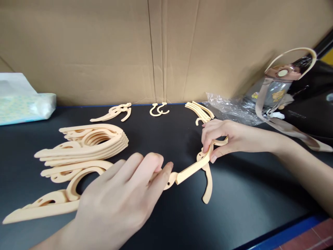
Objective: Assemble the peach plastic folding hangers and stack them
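Observation:
Both of my hands grip a cream plastic folding clothes hanger [192,171] above the black table. My left hand [122,198] is closed around its left part, mostly hidden in the fingers; only a rounded end with a small hole shows. My right hand [226,137] pinches the bent arm on the right between thumb and fingers. A curved arm [208,185] hangs down below that grip. To the left lie a stack of folded hangers [114,144] and another folded hanger [44,207], partly covered by my left hand.
Along the back lie loose hanger parts [114,111], two small hooks [156,110] and a bundle of thin curved strips [200,110]. A tissue pack [28,104] sits at the left. Clear plastic wrap [229,109] and a strapped bottle [277,88] stand at the right, before a cardboard wall [104,45].

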The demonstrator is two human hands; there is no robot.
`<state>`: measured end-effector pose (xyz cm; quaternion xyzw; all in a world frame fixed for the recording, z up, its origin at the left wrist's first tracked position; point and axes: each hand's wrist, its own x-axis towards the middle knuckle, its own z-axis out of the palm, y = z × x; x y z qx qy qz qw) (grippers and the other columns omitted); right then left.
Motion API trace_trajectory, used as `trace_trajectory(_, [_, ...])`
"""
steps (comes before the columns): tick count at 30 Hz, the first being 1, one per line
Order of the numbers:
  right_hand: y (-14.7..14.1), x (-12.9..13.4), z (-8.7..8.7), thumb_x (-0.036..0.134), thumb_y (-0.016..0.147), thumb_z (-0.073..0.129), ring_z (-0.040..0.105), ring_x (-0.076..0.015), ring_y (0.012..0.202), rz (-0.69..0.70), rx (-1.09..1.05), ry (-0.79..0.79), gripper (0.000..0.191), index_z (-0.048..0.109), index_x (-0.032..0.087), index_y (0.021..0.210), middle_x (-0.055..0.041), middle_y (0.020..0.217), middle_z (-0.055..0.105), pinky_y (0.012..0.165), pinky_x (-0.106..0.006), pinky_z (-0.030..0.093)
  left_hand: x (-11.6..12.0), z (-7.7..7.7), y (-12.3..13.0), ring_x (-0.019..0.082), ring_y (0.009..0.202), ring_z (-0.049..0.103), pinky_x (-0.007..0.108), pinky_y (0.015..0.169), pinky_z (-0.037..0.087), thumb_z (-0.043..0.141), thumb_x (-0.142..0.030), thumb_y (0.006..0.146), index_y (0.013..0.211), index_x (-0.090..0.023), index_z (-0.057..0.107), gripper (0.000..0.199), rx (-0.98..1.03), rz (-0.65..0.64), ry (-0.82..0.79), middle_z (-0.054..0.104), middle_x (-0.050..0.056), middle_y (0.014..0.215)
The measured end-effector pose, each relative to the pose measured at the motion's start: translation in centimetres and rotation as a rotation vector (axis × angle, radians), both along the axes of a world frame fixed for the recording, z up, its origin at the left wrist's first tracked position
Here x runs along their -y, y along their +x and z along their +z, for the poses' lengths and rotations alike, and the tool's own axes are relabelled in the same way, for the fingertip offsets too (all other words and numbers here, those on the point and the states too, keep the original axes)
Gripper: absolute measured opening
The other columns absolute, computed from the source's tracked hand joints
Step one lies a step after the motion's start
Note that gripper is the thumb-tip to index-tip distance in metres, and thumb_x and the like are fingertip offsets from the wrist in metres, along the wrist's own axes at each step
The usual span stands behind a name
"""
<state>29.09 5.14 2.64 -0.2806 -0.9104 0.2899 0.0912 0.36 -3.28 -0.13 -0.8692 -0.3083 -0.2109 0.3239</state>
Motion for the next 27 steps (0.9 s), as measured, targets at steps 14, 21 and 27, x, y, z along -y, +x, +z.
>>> trace_trajectory(14, [-2.0,2.0,-0.9,0.043,0.08,0.075,0.059,-0.0143,0.08,-0.128,-0.047,0.006,0.03,0.058,0.02,0.087,0.0011,0.086,0.064,0.069,-0.025,0.042,0.3,-0.8,0.4,0.011,0.121,0.058,0.02,0.103,0.043,0.029,-0.005,0.095,0.132,-0.017,0.054,0.046,0.154,-0.255,-0.454,0.066,-0.001,0.129])
trace_trajectory(21, [-2.7,2.6,-1.1,0.044,0.081,0.075,0.056,-0.0172,0.088,-0.096,-0.012,0.261,0.04,0.059,0.018,0.107,-0.0014,0.09,0.063,0.083,-0.03,0.04,0.4,-1.0,0.6,0.016,0.106,0.06,0.029,0.096,0.045,0.039,-0.005,0.097,0.136,-0.019,0.053,0.043,0.122,-0.234,-0.524,0.064,0.004,0.125])
trace_trajectory(27, [-2.6,2.5,-0.9,0.037,0.085,0.072,0.05,-0.0167,0.084,0.026,-0.007,0.331,0.026,0.065,0.017,0.099,0.0001,0.085,0.064,0.085,-0.032,0.037,0.1,-0.4,1.1,0.016,0.091,0.062,0.029,0.084,0.046,0.027,-0.005,0.101,0.13,-0.018,0.058,0.044,0.067,-0.25,-0.453,0.069,0.004,0.113])
